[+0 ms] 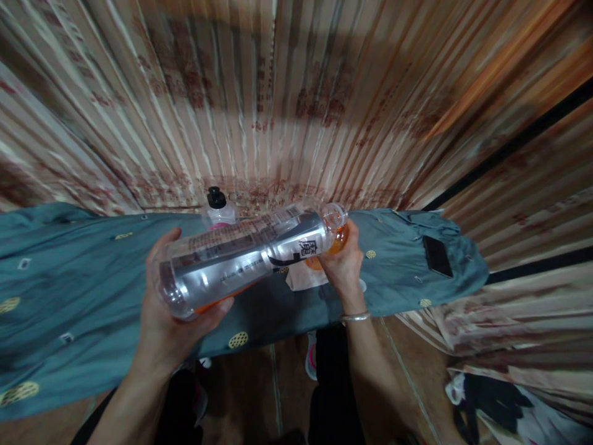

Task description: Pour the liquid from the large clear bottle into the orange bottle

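Note:
A large clear plastic bottle (241, 262) with a silver label lies nearly level in the air, its neck to the right and a little higher. My left hand (169, 324) is wrapped round its base end. Beside the neck, my right hand (345, 262) grips an orange see-through container (340, 240), mostly hidden by the bottle and my fingers. The bottle's mouth appears uncapped and overlaps the top of this container in view; whether they touch I cannot tell. Below the neck lies a white cloth or paper (303, 277).
A small bottle with a black cap (216, 199) stands behind the clear bottle. A black phone (437, 256) lies at the right on the green cloth-covered table (393, 278). Patterned curtains (278, 93) hang behind. Dark fabric and bags (495, 398) lie at lower right.

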Available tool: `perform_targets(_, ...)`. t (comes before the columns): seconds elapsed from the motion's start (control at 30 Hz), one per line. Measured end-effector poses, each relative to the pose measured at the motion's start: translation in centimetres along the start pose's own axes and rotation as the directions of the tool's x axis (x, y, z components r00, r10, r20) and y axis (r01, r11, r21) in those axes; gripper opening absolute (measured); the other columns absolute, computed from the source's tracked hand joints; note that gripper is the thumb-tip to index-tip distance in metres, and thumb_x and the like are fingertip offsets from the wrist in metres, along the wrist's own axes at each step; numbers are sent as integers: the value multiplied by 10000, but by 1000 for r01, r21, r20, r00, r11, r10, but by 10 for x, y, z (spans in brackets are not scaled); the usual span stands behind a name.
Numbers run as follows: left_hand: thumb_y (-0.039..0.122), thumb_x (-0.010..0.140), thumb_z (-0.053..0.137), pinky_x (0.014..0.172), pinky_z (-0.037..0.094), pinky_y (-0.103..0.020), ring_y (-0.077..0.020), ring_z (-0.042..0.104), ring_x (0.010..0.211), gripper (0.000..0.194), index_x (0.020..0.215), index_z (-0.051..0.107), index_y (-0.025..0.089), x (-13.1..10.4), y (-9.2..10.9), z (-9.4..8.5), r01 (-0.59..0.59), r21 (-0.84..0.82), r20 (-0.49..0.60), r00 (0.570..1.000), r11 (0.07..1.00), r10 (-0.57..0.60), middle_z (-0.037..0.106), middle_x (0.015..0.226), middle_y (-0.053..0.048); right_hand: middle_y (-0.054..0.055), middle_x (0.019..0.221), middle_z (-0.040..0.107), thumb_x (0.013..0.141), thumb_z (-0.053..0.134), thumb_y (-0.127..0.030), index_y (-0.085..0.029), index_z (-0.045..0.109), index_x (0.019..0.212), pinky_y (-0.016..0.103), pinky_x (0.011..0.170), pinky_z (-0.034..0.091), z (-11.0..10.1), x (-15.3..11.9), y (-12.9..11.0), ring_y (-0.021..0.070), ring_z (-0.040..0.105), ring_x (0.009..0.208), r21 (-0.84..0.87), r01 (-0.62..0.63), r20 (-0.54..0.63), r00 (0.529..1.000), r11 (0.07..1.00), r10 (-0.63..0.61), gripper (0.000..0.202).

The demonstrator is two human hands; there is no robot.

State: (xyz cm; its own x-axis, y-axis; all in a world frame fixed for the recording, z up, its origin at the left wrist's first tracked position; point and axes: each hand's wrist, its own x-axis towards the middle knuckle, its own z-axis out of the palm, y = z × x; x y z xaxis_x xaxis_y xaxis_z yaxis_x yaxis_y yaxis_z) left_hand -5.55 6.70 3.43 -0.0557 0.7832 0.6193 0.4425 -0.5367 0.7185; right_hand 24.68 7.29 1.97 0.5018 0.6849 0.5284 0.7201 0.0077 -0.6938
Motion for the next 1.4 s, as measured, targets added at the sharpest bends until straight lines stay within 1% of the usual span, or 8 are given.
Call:
perform_targets(0.1,568,590,894,1054,578,-653,-386,701,1189,1097,1582,479,353,1,5,1,39,-37,20,999,999,-39,634,1454,-120,169,1272,789,717,779,-414,-194,550,1421,472,931,643,0,0,0,365,780,1125,-5,-6,-2,1000,1000,6,772)
perform_targets(0.23,557,610,893,968,626,-601,-338,709,1089,1060,1576,490,387,3,10,0,-4,-34,15,1000,999,5,637,1406,-89,158,1281,788,733,766,-413,-201,550,1427,451,918,647,0,0,0,351,786,1118,11,4,4,1000,1000,-5,757)
perform_targets(0.5,570,601,895,956,605,-660,-357,698,1080,1077,1579,475,405,3,7,-1,16,-45,44,999,999,-14,630,1385,-99,149,1267,800,721,775,-363,-201,553,1431,444,902,651,0,-1,-2,344,794,1093,-22,10,-6,1000,1000,-11,761)
perform_targets(0.63,574,601,884,891,634,-594,-325,695,1019,1081,1584,475,389,4,9,0,-35,-16,21,999,999,36,635,1336,-87,157,1258,799,725,779,-359,-197,551,1427,450,890,653,0,0,-1,348,794,1089,-17,21,-5,1000,1000,-21,756)
perform_targets(0.8,488,600,873,808,652,-515,-287,675,943,1054,1578,491,390,7,16,0,-100,9,1,995,995,100,644,1253,-59,151,1275,794,729,771,-348,-200,541,1436,444,900,656,0,-1,0,338,791,1107,-3,27,2,1000,1000,-27,758)
perform_targets(1.03,445,612,875,811,652,-479,-272,642,966,1009,1551,516,362,7,21,0,-145,38,-2,989,989,145,630,1241,-51,159,1261,799,727,764,-353,-192,548,1439,448,892,659,0,-1,0,346,795,1088,-19,23,-7,1000,1000,-23,761)
perform_targets(1.27,487,677,844,844,622,-533,-279,632,917,989,1586,475,356,8,23,-2,-163,39,25,986,986,162,628,1248,-70,158,1233,804,705,770,-381,-197,555,1419,464,885,659,0,-1,0,364,796,1076,-8,-14,1,1000,1000,14,768)
perform_targets(1.4,501,704,838,776,607,-456,-249,632,873,972,1590,471,344,10,24,-3,-195,54,23,981,979,194,629,1155,-46,163,1237,802,692,780,-378,-196,554,1417,483,889,658,-1,-1,-1,374,794,1080,-12,-37,14,999,999,37,781)
